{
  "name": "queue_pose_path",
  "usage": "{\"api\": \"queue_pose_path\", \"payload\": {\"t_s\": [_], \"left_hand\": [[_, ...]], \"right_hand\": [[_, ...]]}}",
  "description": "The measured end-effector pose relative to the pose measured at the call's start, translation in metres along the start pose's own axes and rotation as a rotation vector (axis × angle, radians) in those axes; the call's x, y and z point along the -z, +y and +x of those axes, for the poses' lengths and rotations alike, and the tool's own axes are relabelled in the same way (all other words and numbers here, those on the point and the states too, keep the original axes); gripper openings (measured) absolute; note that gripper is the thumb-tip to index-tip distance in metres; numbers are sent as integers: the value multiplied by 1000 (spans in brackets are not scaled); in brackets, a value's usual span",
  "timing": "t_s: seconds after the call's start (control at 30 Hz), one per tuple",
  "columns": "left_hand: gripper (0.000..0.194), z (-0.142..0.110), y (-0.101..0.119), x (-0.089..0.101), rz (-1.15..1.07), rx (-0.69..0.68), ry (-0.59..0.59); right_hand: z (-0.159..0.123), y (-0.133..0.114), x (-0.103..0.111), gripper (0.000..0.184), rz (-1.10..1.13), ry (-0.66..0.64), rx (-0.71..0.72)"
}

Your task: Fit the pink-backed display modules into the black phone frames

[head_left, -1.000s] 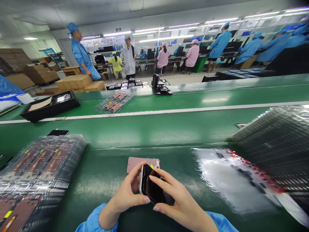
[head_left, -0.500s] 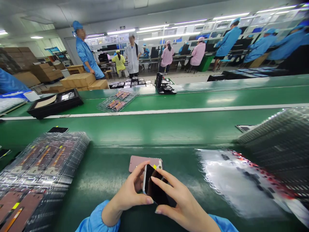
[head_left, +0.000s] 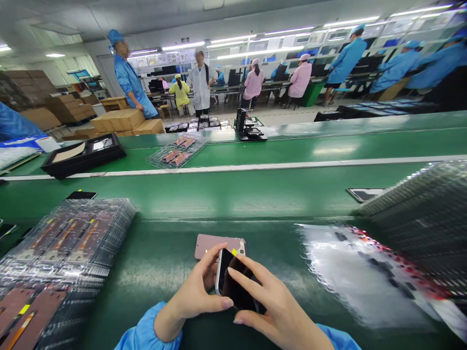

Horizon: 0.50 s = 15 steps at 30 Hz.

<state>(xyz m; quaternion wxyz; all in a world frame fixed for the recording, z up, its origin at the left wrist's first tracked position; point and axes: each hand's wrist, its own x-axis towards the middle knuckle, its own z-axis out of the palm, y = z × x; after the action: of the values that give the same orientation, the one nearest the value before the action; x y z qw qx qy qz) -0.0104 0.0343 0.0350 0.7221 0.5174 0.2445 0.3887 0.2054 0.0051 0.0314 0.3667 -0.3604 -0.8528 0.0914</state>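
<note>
A smartphone with a dark glass front and a silver edge is held tilted between my hands. My left hand grips its left edge, the thumb along the near end and the fingers at the far side. My right hand lays its fingers across the glass, with the thumb at the near edge. A small yellow tab shows at the phone's far end. Just behind it, a pinkish phone-sized panel lies flat on the green surface, partly hidden by my hands.
At left stands a stack of clear plastic trays holding brownish panels. Clear plastic sheets lie at right, beside another tray stack. Beyond runs a green conveyor belt with a black tray. Several people work in the background.
On the belt, the dark phone at left and the flat piece at right have shifted slightly left. My hands and the held phone stay nearly the same.
</note>
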Motion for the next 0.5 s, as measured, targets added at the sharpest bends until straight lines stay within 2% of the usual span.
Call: {"api": "queue_pose_path", "payload": {"t_s": [0.5], "left_hand": [[84, -4, 5, -5, 121, -8, 12]], "right_hand": [[2, -6, 4, 55, 19, 9, 19]]}}
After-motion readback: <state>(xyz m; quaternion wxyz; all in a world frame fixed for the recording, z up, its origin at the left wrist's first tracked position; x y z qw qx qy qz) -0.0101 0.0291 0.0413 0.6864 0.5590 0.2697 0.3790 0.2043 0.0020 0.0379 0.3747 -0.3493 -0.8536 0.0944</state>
